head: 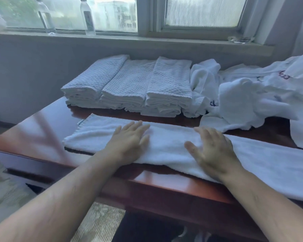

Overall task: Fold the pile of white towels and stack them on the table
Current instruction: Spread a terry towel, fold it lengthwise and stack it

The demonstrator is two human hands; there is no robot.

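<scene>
Both hands lie flat, fingers spread, on a long towel (173,145) stretched across the frame's centre: the left hand (129,142) at mid-frame, the right hand (215,151) just right of it, gripping nothing. The towel, folded into a narrow strip, sits along the near edge of the table (47,119). Behind it, three folded stacks (129,84) stand side by side, apparently finished. At right, a loose pile (252,91) awaits folding; its count cannot be told. Two bottles (87,16) stand upper left.
</scene>
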